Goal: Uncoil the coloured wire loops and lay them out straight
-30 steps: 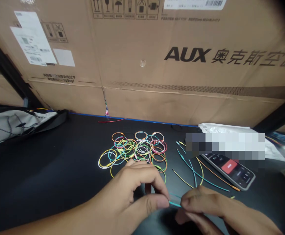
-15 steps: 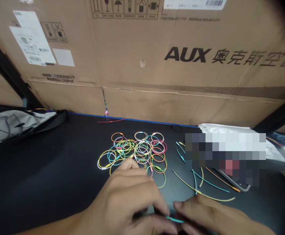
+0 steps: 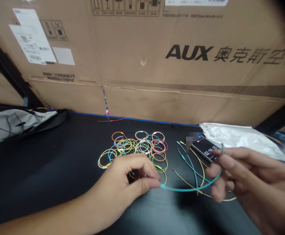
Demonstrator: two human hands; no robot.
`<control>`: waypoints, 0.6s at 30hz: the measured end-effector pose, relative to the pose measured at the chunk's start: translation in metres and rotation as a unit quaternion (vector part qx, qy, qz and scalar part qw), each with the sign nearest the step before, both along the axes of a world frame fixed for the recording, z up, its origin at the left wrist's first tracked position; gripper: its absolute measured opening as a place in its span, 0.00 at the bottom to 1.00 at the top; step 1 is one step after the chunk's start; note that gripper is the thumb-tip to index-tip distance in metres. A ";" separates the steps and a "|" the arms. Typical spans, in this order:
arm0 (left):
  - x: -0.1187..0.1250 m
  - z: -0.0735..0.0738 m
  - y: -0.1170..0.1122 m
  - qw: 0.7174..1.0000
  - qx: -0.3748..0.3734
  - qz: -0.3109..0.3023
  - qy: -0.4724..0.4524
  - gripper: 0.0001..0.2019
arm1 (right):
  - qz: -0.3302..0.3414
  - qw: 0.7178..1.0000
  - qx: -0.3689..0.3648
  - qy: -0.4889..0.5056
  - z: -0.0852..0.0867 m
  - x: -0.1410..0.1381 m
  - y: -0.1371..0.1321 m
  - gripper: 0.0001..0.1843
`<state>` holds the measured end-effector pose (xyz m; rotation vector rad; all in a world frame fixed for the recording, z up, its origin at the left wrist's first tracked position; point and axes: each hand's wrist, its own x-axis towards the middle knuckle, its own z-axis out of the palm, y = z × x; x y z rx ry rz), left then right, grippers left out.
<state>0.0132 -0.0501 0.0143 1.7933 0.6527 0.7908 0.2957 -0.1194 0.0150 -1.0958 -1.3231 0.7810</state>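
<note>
My left hand (image 3: 130, 176) pinches one end of a thin teal wire (image 3: 188, 190) between thumb and fingers, just in front of a heap of coloured wire loops (image 3: 142, 147). My right hand (image 3: 240, 173) grips the same wire further along, and its tip sticks up past my fingers. Between my hands the wire sags in a long curve. It passes over several loose, unlooped wires (image 3: 190, 164) in yellow, teal and orange, which lie to the right of the heap.
A phone (image 3: 203, 148) showing a timer lies beyond the loose wires, next to a white plastic bag (image 3: 242, 137). A grey and black bag (image 3: 17, 125) sits at the left of the black desk surface (image 3: 49, 169). A large cardboard box (image 3: 181, 85) stands along the back edge.
My right hand has moved up and to the right, away from my left hand. The teal wire, earlier a short piece between my hands, now stretches in a long curve.
</note>
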 end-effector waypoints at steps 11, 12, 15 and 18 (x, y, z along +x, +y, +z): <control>-0.008 -0.007 0.007 0.892 0.374 -0.019 0.253 0.09 | -0.080 0.959 -0.090 -0.255 0.004 0.021 0.033 0.31; -0.008 -0.009 0.007 0.886 0.384 -0.018 0.258 0.06 | -0.095 0.943 -0.056 -0.314 0.002 0.020 0.030 0.29; -0.006 -0.013 0.007 0.866 0.418 -0.011 0.275 0.03 | -0.093 0.888 -0.002 -0.451 -0.006 0.019 0.020 0.21; -0.002 -0.016 0.005 0.837 0.463 -0.003 0.293 0.05 | -0.027 0.872 -0.001 -0.489 -0.013 0.014 0.015 0.16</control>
